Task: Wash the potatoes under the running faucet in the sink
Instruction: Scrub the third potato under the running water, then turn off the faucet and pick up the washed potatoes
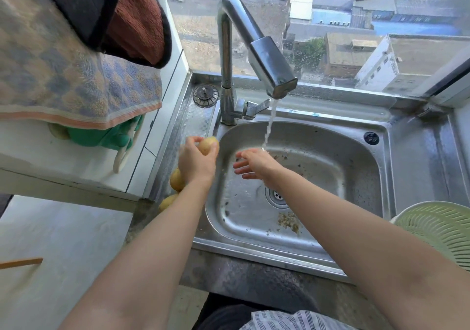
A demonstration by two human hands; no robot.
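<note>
Well, left hand (195, 160) grips a pale-yellow potato (208, 145) (smooth-skinned); right hand (255, 164) grip open under water

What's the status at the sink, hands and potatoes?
Left hand holding a potato at the sink edge. Right hand open, empty, under the faucet stream. Two more potatoes wait on the left ledge. Nothing in the way.

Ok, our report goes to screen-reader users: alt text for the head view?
A person's left hand holds a potato at the sink edge while the open right hand is under the faucet stream. Two potatoes wait left.
</note>
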